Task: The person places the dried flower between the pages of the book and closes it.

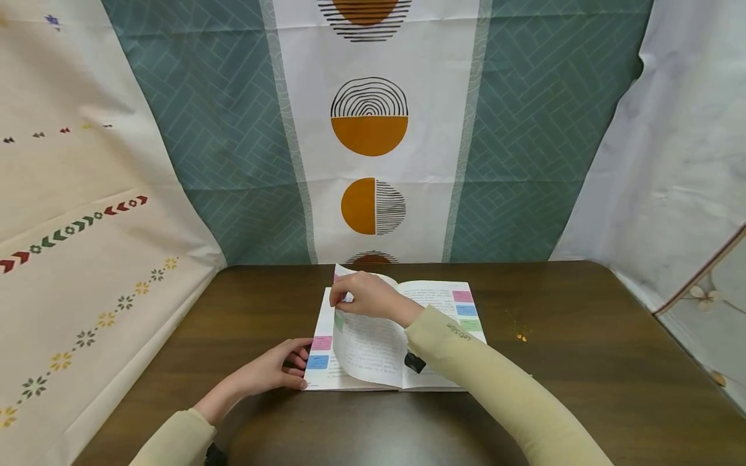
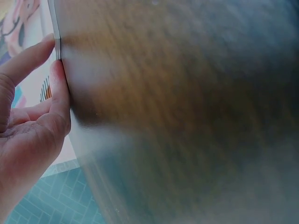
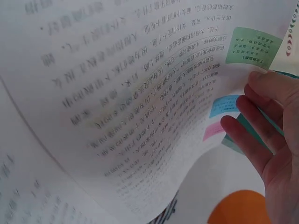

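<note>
An open book with printed pages and pink, blue and green side blocks lies on the table. At its left edge, my left hand grips the book near the front corner, fingers bent. Thumb and a finger meet the thin book edge in the left wrist view. My right hand reaches across the book and pinches the outer edge of a page, which curves up off the left side. Close by in the right wrist view, the thumb sits beside the page's green block, other fingers spread behind.
The brown wooden table extends around the book. A patterned cloth with orange and black circles hangs behind the table's far edge. More cloth hangs at the left and right. Small orange specks show on the tabletop.
</note>
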Motion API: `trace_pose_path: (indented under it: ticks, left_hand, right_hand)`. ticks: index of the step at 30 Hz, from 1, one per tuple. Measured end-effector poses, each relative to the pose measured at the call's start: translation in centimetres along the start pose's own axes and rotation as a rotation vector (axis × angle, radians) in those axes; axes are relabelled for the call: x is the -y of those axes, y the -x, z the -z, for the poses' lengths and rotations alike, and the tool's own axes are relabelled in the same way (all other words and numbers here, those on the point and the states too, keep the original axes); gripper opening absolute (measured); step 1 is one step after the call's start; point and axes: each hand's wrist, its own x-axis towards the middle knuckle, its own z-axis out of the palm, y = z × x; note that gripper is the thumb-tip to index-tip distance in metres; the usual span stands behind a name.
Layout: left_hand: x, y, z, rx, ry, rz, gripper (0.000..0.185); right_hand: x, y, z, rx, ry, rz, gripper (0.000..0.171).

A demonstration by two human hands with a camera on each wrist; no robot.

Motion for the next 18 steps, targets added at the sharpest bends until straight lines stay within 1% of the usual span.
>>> trace_pose_path:
  ticks: [3,8,18]
  left_hand:
    - [-0.1,0.1,0.0,-0.005,-0.007,0.012,0.084]
    - [-0.1,0.0,0.0,-0.006,-0.016,0.01,0.084]
    - [0.1,0.0,0.1,0.0,-0.013,0.008,0.084]
  right_hand:
    - [0.1,-0.3,-1.0,0.034,-0.031,-0.012,0.007]
    - [0.1,-0.5,-2.3,0.096,-0.009,-0.037,0.009]
    - [-0.3,-1.3,-4.1,0.195,0.06,-0.049,0.009]
